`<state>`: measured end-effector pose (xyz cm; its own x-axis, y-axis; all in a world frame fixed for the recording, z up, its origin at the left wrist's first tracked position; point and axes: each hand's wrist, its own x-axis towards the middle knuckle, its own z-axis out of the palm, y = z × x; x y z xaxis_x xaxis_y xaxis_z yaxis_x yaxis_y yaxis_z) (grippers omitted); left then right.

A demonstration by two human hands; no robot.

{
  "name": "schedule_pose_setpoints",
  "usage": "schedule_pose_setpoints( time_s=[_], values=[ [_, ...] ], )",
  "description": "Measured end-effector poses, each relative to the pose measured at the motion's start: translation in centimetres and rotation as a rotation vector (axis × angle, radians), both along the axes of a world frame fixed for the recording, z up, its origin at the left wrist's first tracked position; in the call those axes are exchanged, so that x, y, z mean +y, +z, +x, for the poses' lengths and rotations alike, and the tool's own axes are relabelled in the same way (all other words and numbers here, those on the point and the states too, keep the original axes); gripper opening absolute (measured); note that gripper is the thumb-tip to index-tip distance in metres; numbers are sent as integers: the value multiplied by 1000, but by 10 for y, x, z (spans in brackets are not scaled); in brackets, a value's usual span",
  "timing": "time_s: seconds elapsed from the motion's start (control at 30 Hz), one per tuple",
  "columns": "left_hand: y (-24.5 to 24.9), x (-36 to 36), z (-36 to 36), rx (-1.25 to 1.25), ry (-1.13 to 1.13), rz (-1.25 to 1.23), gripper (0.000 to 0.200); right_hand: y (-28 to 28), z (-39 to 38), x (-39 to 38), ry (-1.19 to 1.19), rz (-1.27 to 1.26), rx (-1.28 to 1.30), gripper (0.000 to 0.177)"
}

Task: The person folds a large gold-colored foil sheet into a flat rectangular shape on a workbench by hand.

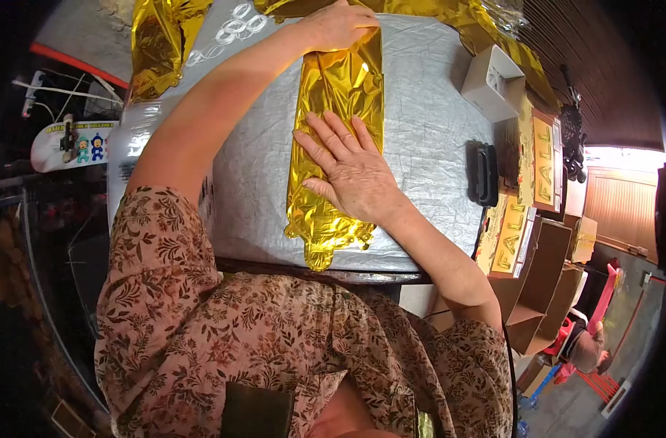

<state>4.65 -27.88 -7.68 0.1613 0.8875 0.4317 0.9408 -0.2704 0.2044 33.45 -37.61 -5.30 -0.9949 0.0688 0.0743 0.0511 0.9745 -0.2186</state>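
Note:
A long strip of shiny gold foil (340, 84), which looks like a deflated foil balloon folded flat, lies lengthwise on the silvery table cover (253, 190). A small rounded tab sticks out at its near end. My right hand (355, 179) rests flat on the middle of the strip, palm down with the fingers spread. At the far end, my left hand (337, 28) is closed over the foil, its fingers curled; what lies under them is partly hidden.
More gold foil (165, 47) hangs at the far left, and some runs along the back edge. Clear rings (234, 29) lie beside my left forearm. A white box (494, 82), a black tray-like item (486, 174) and cartons (510, 233) line the right side. Another person (587, 349) is at lower right.

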Motion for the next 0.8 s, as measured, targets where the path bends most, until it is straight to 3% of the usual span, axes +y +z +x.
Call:
schedule_pose_setpoints(
  time_s=[0.13, 0.27, 0.33, 0.37, 0.67, 0.8],
  values=[
    [-2, 12, -7, 39, -2, -17, 36, 0, -1, 0, 1, -3, 7, 72],
    [10, 6, -3, -248, 40, -23, 40, 0, 1, 0, 2, -14, 21, 72],
    [10, -6, 4, -40, -109, 55, 42, 0, 1, 1, 6, -20, 19, 72],
    [9, -10, 8, -6, -53, -16, 44, 0, 1, 0, 5, -14, 14, 72],
    [11, -13, 18, 111, 85, -97, 56, -2, 1, 0, -2, -18, 10, 72],
    [-3, -2, 2, 78, 34, -59, 56, 0, 0, 0, -3, -18, 4, 72]
  ],
)
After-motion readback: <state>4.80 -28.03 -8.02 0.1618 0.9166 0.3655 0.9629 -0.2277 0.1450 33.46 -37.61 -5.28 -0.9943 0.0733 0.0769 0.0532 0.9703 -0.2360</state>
